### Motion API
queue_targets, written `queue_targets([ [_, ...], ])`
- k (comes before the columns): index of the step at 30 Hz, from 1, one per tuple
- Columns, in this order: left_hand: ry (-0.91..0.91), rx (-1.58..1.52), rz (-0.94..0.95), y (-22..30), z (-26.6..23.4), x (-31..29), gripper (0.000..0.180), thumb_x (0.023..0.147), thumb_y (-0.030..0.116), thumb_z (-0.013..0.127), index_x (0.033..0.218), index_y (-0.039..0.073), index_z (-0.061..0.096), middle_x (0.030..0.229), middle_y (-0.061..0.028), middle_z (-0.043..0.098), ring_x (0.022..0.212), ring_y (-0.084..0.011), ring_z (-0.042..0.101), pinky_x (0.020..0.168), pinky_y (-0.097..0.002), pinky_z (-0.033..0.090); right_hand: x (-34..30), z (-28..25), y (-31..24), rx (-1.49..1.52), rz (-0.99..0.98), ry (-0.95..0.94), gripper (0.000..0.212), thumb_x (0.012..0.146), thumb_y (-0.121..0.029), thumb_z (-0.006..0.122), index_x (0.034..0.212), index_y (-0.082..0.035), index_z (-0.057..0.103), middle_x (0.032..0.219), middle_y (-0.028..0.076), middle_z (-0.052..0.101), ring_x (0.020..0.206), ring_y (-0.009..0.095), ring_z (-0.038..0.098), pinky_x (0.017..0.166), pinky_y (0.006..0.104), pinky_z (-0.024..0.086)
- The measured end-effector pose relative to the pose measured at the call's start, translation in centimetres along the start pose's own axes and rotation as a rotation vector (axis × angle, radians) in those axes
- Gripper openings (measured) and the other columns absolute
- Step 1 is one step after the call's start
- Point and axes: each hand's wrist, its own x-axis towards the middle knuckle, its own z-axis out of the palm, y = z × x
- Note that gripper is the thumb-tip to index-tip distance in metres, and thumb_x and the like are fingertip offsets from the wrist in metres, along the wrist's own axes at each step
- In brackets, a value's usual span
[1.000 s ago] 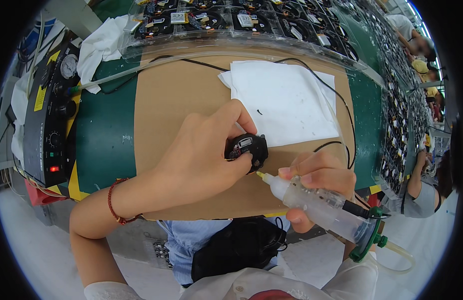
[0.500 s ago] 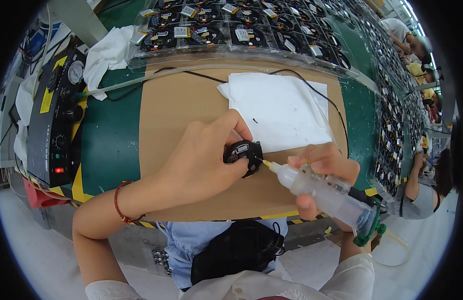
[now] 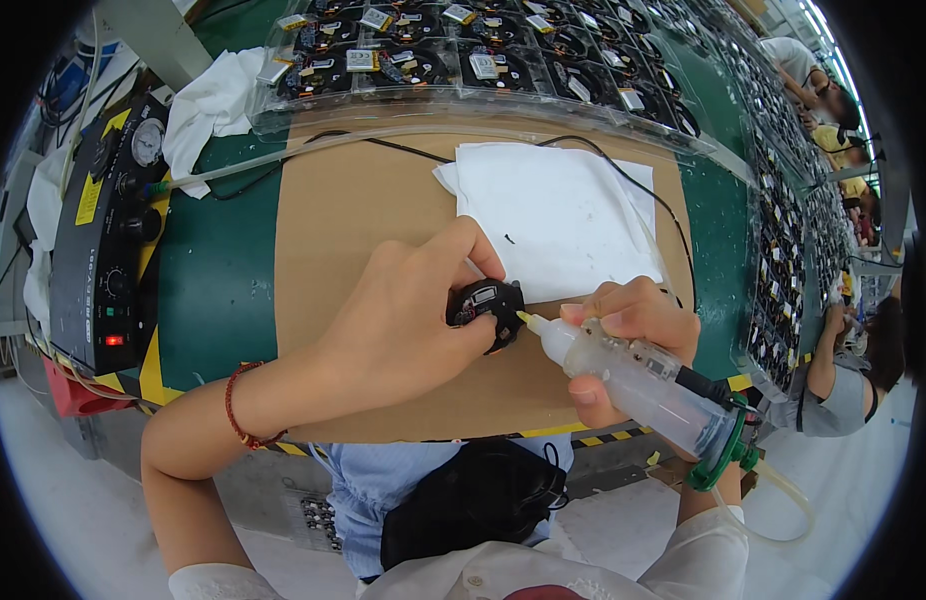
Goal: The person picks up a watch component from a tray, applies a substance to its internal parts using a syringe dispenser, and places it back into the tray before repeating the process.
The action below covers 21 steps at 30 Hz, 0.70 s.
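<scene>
The left hand (image 3: 413, 302) pinches a small round black device housing (image 3: 501, 299) over the middle of a cardboard sheet (image 3: 348, 205) reaching the table's (image 3: 218, 290) front edge. The right hand (image 3: 643, 325) has its fingers wrapped around a translucent dispensing syringe (image 3: 638, 390) — its yellow tip (image 3: 524, 317) at the housing's right side, contact unclear. A white cloth (image 3: 573, 215) covers the cardboard's far right corner area.

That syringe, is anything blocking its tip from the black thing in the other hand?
Nothing visible. The syringe, in the right hand, points its yellow tip at the black part; the left hand grips its left side.
</scene>
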Motion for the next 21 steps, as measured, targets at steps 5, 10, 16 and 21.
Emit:
queue_targets([
  [5, -0.010, -0.002, -0.024, 0.17, -0.07, 0.04, 0.028, 0.071, -0.006, 0.061, 0.093, -0.001, 0.045, 0.082, -0.0108, 0.064, 0.065, -0.0091, 0.061, 0.051, -0.0210, 0.045, -0.04, -0.01, -0.23, -0.005, 0.003, 0.011, 0.053, 0.069, -0.017, 0.076, 0.103, 0.000, 0.039, 0.079, 0.015, 0.050, 0.068, 0.022, 0.060, 0.056, 0.0277, 0.047],
  [10, -0.011, -0.012, -0.021, -0.04, 0.00, 0.07, 0.028, 0.071, -0.007, 0.059, 0.093, -0.001, 0.045, 0.083, -0.0112, 0.065, 0.065, -0.0088, 0.061, 0.050, -0.0204, 0.045, -0.29, -0.09, -0.64, -0.002, 0.139, -0.017, 0.051, 0.071, -0.022, 0.073, 0.102, -0.007, 0.035, 0.080, 0.012, 0.048, 0.072, 0.022, 0.059, 0.063, 0.0346, 0.049],
  [16, -0.014, -0.011, -0.021, 0.00, -0.04, 0.05, 0.027, 0.071, -0.007, 0.059, 0.093, -0.001, 0.045, 0.083, -0.0112, 0.065, 0.066, -0.0087, 0.060, 0.051, -0.0204, 0.045, -0.15, -0.29, -0.72, -0.007, 0.142, -0.028, 0.051, 0.072, -0.022, 0.073, 0.102, -0.008, 0.034, 0.080, 0.012, 0.048, 0.073, 0.022, 0.058, 0.062, 0.0343, 0.048],
  [21, -0.011, -0.005, -0.013, -0.04, -0.01, 0.08, 0.027, 0.071, -0.007, 0.059, 0.093, -0.001, 0.045, 0.083, -0.0109, 0.064, 0.067, -0.0088, 0.061, 0.051, -0.0203, 0.045, -0.11, -0.48, -0.61, -0.006, 0.067, -0.027, 0.052, 0.070, -0.019, 0.074, 0.103, -0.005, 0.037, 0.078, 0.013, 0.049, 0.069, 0.022, 0.059, 0.058, 0.0315, 0.048],
])
